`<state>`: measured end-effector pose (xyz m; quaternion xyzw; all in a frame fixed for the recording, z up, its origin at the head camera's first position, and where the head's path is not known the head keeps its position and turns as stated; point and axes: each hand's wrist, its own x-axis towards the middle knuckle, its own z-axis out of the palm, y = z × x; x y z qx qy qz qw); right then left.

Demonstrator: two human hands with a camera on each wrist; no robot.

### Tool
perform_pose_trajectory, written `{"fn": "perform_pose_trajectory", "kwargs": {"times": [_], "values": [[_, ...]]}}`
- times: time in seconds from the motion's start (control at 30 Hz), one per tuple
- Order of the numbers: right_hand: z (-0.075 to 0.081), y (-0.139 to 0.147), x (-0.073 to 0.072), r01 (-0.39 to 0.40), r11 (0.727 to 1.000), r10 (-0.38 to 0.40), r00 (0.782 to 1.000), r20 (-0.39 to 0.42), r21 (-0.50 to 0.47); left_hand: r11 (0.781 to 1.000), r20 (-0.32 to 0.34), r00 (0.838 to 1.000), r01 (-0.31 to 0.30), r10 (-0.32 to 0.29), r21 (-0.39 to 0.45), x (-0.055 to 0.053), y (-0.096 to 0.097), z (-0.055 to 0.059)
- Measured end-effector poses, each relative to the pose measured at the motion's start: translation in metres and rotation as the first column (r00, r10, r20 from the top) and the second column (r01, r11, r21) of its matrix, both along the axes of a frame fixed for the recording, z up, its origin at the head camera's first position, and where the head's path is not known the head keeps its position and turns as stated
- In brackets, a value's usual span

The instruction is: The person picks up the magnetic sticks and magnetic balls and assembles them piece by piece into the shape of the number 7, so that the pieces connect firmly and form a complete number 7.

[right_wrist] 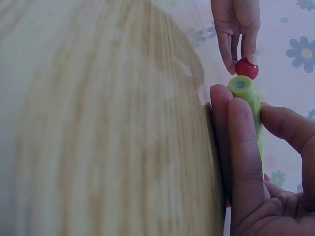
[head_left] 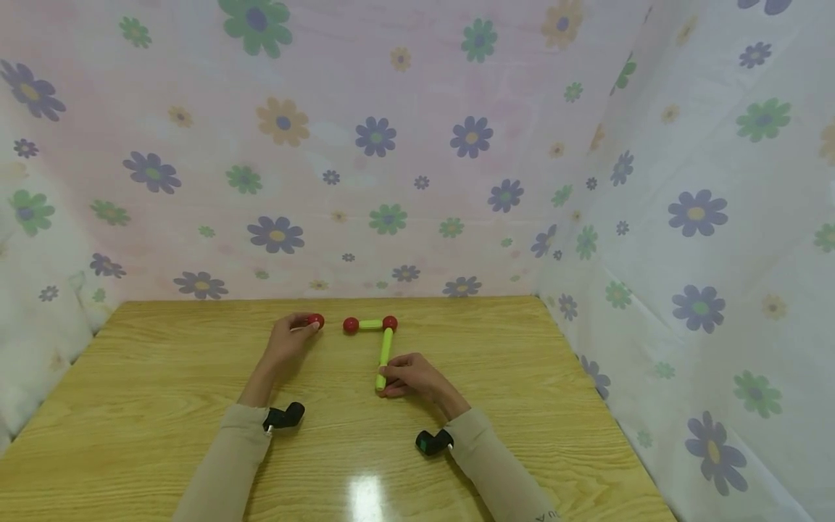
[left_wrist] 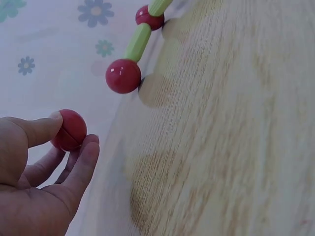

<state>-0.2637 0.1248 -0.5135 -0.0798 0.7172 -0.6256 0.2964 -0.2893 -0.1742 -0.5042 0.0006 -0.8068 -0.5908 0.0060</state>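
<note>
My left hand [head_left: 288,341] pinches a loose red ball [left_wrist: 70,130] between thumb and fingers, just above the table. To its right a shorter yellow-green rod [head_left: 370,325] joins two other red balls, the left ball [head_left: 351,325] and the corner ball [head_left: 390,323]. From the corner ball a longer yellow-green rod [head_left: 385,348] runs toward me. My right hand [head_left: 414,377] grips that rod near its near end, thumb on one side and fingers on the other. In the right wrist view the rod's bare end shows a grey round spot.
The wood-grain table [head_left: 339,442] stretches around both hands. Behind it hangs a flower-patterned curtain [head_left: 424,239], with more of it along the left and right sides. Each wrist carries a black camera, the left camera [head_left: 285,415] and the right camera [head_left: 433,442].
</note>
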Motion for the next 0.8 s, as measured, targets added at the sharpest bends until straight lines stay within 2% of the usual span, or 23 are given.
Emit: {"fn": "perform_pose_trajectory", "kwargs": {"times": [0.1,0.33,0.57,0.8], "values": [[0.0,0.0,0.0,-0.003,1.0,0.003,1.0,-0.001,0.003,1.0,0.008,1.0,0.017,-0.017,0.017,0.004,0.002,0.001],[0.001,-0.003,-0.002,-0.007,1.0,0.007,1.0,-0.009,0.006,0.991,0.008,0.999,0.052,-0.053,0.127,0.017,0.008,0.006],[0.003,-0.005,-0.003,0.001,1.0,0.0,1.0,-0.017,0.017,0.986,-0.009,0.996,0.09,-0.09,0.143,0.028,0.017,0.003],[0.004,-0.007,-0.006,0.007,1.0,-0.007,1.0,-0.029,0.027,0.96,0.072,0.993,0.073,-0.096,0.272,0.032,0.023,-0.001]]}}
